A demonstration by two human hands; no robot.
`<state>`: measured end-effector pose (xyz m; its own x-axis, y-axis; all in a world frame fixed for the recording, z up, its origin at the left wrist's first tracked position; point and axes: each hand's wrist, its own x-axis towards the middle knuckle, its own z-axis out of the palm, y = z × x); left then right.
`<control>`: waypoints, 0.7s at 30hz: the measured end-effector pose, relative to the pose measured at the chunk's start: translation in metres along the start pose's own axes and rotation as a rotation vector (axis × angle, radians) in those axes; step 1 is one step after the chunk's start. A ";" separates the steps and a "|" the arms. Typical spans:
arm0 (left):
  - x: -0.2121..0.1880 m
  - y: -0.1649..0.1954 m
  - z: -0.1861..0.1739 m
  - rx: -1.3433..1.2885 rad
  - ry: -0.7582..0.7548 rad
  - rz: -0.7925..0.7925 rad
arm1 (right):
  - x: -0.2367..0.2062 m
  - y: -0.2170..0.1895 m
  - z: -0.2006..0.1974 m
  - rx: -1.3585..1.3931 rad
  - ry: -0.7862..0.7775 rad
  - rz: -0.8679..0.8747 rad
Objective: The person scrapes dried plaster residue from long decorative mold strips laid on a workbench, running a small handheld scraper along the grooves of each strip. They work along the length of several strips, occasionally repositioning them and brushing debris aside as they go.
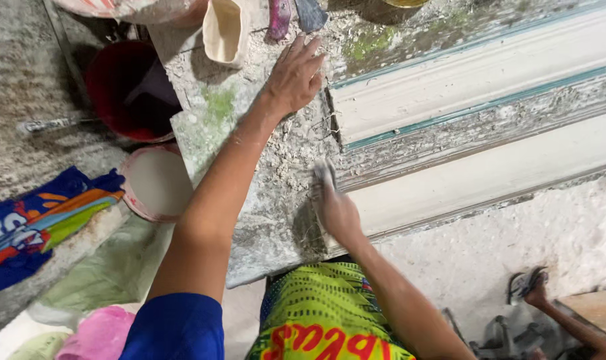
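Observation:
My left hand (295, 75) lies flat, fingers spread, on the plaster-crusted workbench (276, 193), just left of the end of a long white plaster moulding (476, 87). My right hand (333, 203) is closed around a small plaster-covered tool (325, 175), blurred, at the end of the nearer moulding strip (489, 177). What kind of tool it is cannot be made out.
A red bucket (126, 90) and a white-filled bowl (157, 183) sit left of the bench. A cream scoop (224, 30) and two scrapers (295, 15) lie at the bench's far end. Colourful cloth (29, 223) lies at left; another person's foot (529, 287) is at lower right.

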<state>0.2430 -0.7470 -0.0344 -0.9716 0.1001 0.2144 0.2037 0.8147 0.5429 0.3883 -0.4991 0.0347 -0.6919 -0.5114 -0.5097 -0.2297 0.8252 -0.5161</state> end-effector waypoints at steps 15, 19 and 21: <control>-0.052 -0.013 -0.017 -0.364 -0.125 -0.112 | 0.048 -0.006 0.001 -0.162 0.140 -0.144; -0.053 -0.014 -0.020 -0.352 -0.065 -0.151 | 0.145 -0.021 -0.023 -0.110 0.034 -0.165; -0.056 -0.014 -0.022 -0.338 -0.059 -0.237 | 0.126 -0.015 -0.031 -0.052 -0.005 -0.136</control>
<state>0.2973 -0.7765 -0.0365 -0.9996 -0.0267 0.0097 -0.0078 0.5867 0.8098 0.2831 -0.5682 -0.0004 -0.6488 -0.6201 -0.4411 -0.3565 0.7597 -0.5439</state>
